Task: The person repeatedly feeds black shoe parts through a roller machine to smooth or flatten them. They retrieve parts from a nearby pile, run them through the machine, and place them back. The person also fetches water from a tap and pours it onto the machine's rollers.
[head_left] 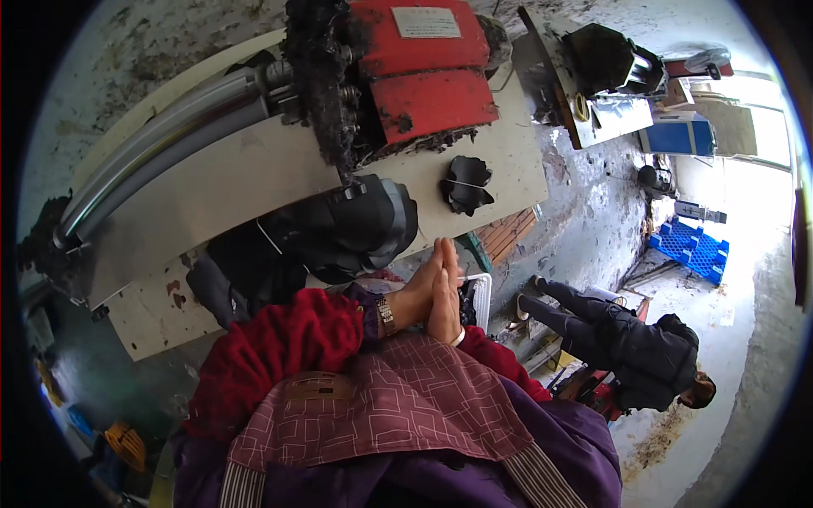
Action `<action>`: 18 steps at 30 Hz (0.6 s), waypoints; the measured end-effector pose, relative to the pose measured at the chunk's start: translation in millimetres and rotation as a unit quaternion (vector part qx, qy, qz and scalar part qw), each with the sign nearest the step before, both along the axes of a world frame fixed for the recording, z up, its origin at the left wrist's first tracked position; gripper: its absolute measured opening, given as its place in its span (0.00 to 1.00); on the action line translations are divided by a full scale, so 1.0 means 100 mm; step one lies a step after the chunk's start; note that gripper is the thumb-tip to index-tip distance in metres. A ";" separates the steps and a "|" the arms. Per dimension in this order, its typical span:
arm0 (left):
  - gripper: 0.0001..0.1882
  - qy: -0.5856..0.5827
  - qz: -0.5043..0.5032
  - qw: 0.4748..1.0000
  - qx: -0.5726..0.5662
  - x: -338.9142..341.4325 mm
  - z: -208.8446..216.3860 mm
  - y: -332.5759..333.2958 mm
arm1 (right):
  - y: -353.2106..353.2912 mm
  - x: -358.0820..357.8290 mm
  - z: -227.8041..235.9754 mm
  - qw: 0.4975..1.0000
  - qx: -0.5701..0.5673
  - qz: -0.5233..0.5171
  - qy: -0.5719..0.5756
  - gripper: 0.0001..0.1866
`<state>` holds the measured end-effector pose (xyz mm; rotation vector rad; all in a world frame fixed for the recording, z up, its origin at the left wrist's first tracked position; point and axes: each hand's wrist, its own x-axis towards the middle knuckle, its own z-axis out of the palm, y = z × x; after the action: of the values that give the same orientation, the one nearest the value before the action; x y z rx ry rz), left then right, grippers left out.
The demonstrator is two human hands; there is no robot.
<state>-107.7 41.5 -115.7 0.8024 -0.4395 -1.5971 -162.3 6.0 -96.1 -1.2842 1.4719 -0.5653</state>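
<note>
My left hand [414, 298], with a metal watch at its wrist, is pressed palm to palm against my right hand [443, 317]. The fingers of both are stretched out straight, pointing away from me, and nothing shows between the palms. A white band circles my right wrist. Just beyond my left hand, a pile of black curved sheets [373, 224] lies on a pale worktable [518, 161]. A smaller bundle of black scalloped pieces [467, 184], tied with a pale strip, rests farther off on the same table.
A roller machine with a red housing [436, 97] and long metal rollers [161, 144] stands on the table. Right of me, a person in dark clothes [631, 343] is by some equipment. A blue plastic pallet [690, 250] and a blue box [677, 135] stand farther right.
</note>
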 end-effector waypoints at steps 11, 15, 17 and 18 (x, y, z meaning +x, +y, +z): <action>0.24 -0.119 -0.305 0.942 -0.075 1.08 1.11 0.30 | -1.08 -0.71 -0.09 0.984 -0.168 0.046 0.037 0.12; 0.20 -0.254 -0.128 0.958 0.036 1.76 1.23 1.07 | -1.02 -0.50 0.09 0.975 -0.166 0.107 0.102 0.13; 0.17 -0.278 0.009 0.945 0.171 2.00 1.18 1.56 | -0.83 -0.33 0.22 0.982 -0.093 0.148 0.075 0.18; 0.16 -0.305 0.071 0.921 0.231 2.11 1.14 1.76 | -0.73 -0.17 0.33 0.977 -0.086 0.185 0.071 0.18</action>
<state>103.4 217.4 -1.5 1.6759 -0.4304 -1.3029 -179.3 -67.5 -62.6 -1.7167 1.2737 -0.3636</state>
